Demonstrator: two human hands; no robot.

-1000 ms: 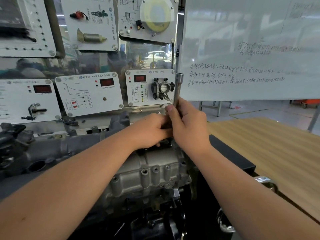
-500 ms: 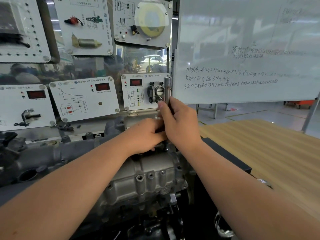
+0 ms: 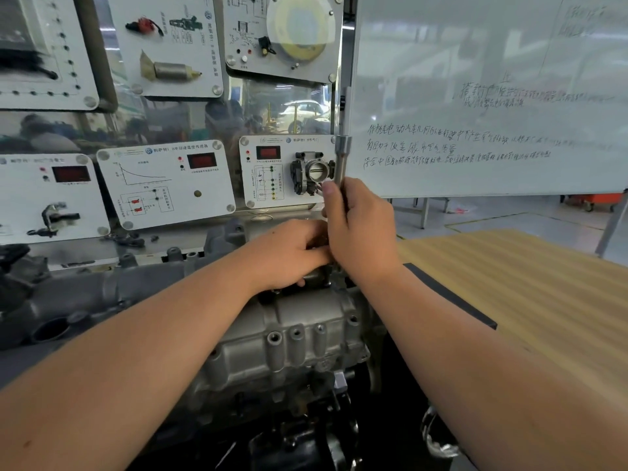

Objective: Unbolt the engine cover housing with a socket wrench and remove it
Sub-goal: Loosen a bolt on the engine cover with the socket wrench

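Wrench (image 3: 341,158) unmoved, whiteboard (image 3: 475,96) behind.

The socket wrench (image 3: 341,164) stands a bit differently than before. A second ago its shaft leaned a little, with the top tipped to the right. Half a second ago it stood nearly straight. Now it is upright again, with a little more of its shaft showing above the right hand (image 3: 360,229). The right hand has turned a bit with it, and its thumb now lies along the left side of the shaft. The left hand (image 3: 289,253) has shifted a little against the right one; its fingers (image 3: 317,256) now lie flatter on top of the engine cover housing (image 3: 289,338).
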